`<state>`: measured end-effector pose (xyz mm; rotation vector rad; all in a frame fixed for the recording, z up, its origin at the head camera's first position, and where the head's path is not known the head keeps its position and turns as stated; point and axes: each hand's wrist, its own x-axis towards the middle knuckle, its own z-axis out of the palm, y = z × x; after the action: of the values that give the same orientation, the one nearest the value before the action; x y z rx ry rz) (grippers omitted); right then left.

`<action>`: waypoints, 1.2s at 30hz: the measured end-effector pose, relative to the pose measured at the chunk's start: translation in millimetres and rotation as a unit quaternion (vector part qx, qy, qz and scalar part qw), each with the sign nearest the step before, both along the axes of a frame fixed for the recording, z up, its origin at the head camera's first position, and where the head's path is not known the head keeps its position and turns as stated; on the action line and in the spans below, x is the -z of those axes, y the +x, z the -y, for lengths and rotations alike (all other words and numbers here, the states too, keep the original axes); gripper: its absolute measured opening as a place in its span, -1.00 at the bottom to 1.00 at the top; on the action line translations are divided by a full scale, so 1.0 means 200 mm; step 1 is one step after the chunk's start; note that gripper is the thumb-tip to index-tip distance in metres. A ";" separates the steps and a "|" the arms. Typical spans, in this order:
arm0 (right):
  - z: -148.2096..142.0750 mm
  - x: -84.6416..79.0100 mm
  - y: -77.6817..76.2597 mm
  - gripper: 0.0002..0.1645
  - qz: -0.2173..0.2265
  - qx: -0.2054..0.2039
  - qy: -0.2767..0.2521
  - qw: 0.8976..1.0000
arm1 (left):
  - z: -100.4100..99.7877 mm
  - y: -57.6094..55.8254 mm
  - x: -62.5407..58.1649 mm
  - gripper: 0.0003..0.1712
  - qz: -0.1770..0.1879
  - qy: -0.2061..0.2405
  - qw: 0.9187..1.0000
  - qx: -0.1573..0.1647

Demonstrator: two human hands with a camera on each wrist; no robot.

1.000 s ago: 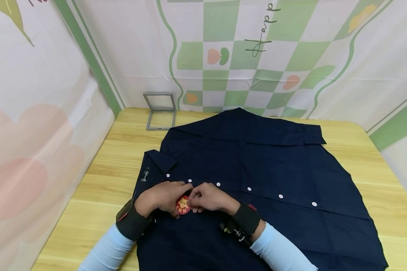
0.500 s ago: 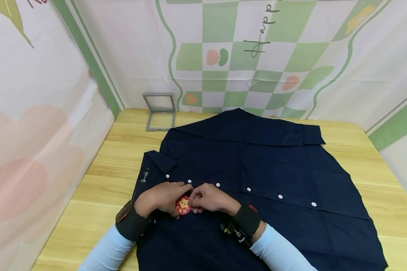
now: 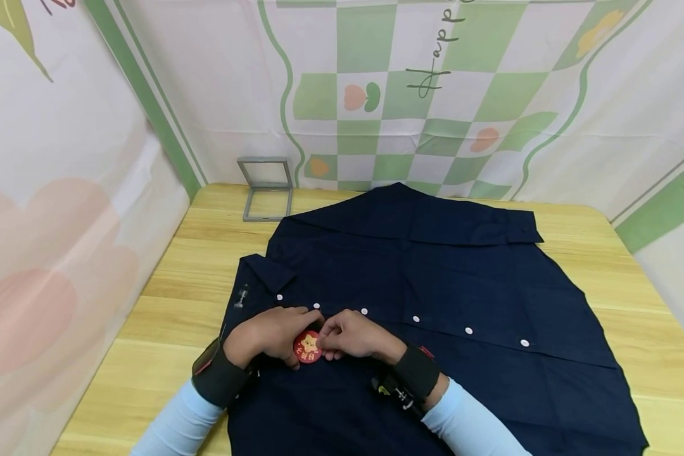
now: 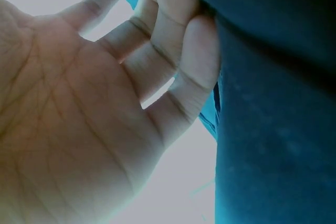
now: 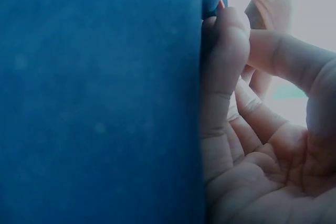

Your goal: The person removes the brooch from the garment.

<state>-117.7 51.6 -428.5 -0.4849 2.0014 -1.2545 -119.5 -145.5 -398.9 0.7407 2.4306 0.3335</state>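
A round red badge (image 3: pixel 308 347) with a yellow star figure and pale lettering lies against a dark navy shirt (image 3: pixel 444 278), which is spread over the table. My left hand (image 3: pixel 272 332) holds the badge's left side, its thumb at the lower edge and its fingers curled above. In the left wrist view, bent fingers (image 4: pixel 197 56) press into the cloth. From the right, my right hand (image 3: pixel 353 334) pinches the badge rim between thumb and forefinger. Only a sliver of red shows by these fingertips in the right wrist view. The badge's back is hidden.
A grey open frame-like case (image 3: pixel 266 190) stands at the back left of the wooden table (image 3: pixel 188 259). White buttons (image 3: pixel 416 319) run along the shirt front. A clear-and-metal piece (image 3: pixel 241 296) lies near the collar (image 3: pixel 270 272). A patterned curtain (image 3: pixel 359 57) hangs behind.
Both hands keep nearly the same place at the badge. The whole head view shifts slightly; the badge face shows a little more fully now.
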 end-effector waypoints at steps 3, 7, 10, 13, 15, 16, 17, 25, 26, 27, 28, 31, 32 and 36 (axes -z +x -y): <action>0.00 0.00 0.00 -0.80 -0.001 -0.002 0.000 1.000 | 0.00 0.00 0.00 -0.16 0.004 -0.002 1.000 -0.006; -0.01 0.00 0.00 -0.81 -0.001 -0.003 0.001 1.000 | -0.01 0.00 0.00 -0.16 0.005 -0.004 1.000 -0.009; -0.01 0.00 0.01 -0.81 0.000 -0.005 -0.002 1.000 | 0.00 0.00 0.00 -0.16 0.005 -0.002 1.000 -0.009; -0.02 -0.01 0.01 -0.79 -0.003 -0.007 -0.007 1.000 | 0.00 0.00 0.00 -0.17 0.004 0.000 1.000 -0.008; -0.02 -0.01 0.01 -0.78 -0.004 -0.008 -0.009 1.000 | 0.00 0.00 0.00 -0.17 0.004 0.000 1.000 -0.007; -0.02 -0.01 0.01 -0.78 -0.005 -0.008 -0.009 1.000 | 0.00 0.00 0.01 -0.17 0.004 0.000 1.000 -0.007; -0.02 -0.01 0.01 -0.78 -0.005 -0.008 -0.009 1.000 | 0.00 0.00 0.01 -0.17 0.004 0.001 1.000 -0.006; -0.03 0.00 0.00 -0.80 -0.004 -0.009 -0.001 1.000 | 0.00 0.00 0.01 -0.17 0.003 0.004 1.000 0.000; -0.03 0.00 0.00 -0.81 -0.005 -0.008 0.000 1.000 | 0.00 0.00 0.01 -0.17 0.003 0.005 1.000 0.000; -0.03 0.00 0.00 -0.81 -0.004 -0.008 0.001 1.000 | 0.00 0.00 0.01 -0.18 0.002 0.007 1.000 0.001; -0.03 0.00 0.00 -0.81 -0.005 -0.008 0.002 1.000 | 0.00 0.00 0.01 -0.18 0.002 0.007 1.000 0.002; -0.04 0.00 0.00 -0.81 -0.004 -0.008 0.001 1.000 | 0.00 0.00 0.01 -0.19 0.003 0.009 1.000 0.001; -0.04 0.00 0.00 -0.81 -0.005 -0.007 0.001 1.000 | 0.00 0.00 0.01 -0.19 0.002 0.007 1.000 0.003; -0.05 -0.01 0.01 -0.80 -0.008 -0.008 0.003 1.000 | 0.00 0.00 0.00 -0.18 0.002 0.005 1.000 0.003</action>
<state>-116.3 61.8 -427.0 -0.5081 2.0103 -1.2395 -119.3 -146.2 -399.6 0.7495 2.4242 0.3440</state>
